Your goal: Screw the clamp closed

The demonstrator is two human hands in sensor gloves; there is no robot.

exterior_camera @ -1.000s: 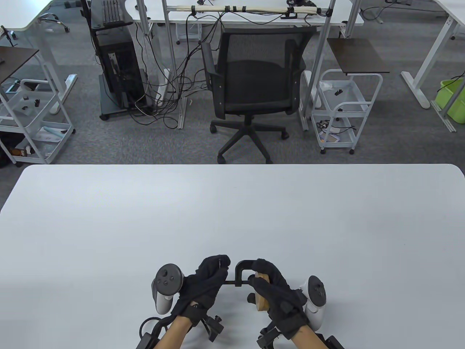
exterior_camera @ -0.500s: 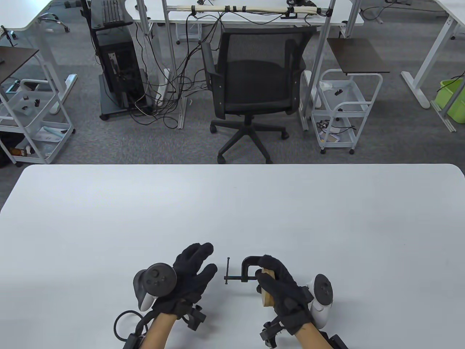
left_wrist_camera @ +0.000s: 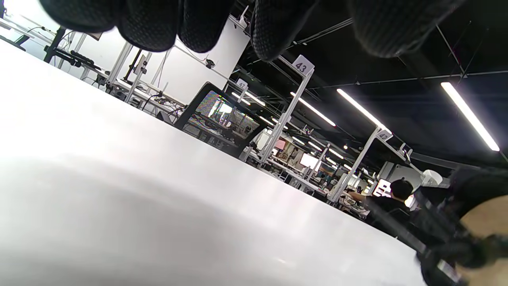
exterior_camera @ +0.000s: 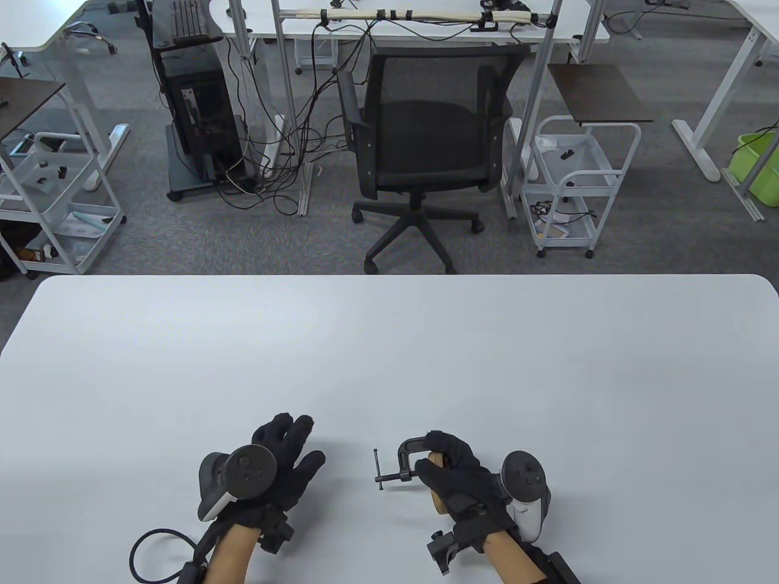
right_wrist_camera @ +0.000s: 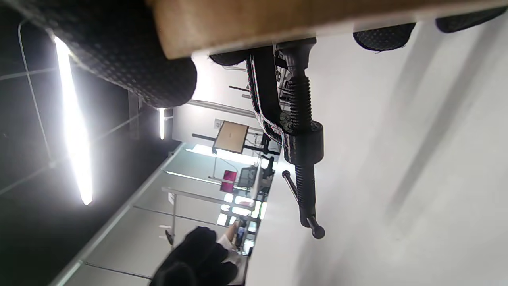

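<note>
A small black C-clamp is screwed onto a wooden block near the table's front edge. Its screw and T-handle stick out to the left. My right hand grips the block and the clamp frame. In the right wrist view the block fills the top and the clamp's screw runs down from it. My left hand is apart from the clamp, to its left, with fingers spread and holding nothing. Its fingertips hang over bare table in the left wrist view.
The white table stretches far ahead of both hands. A black office chair stands beyond the far edge, with white carts and desks on the grey floor behind.
My left hand let go of the screw handle and drew away to the left, fingers opening. My right hand shifted the block and clamp slightly left and lower.
</note>
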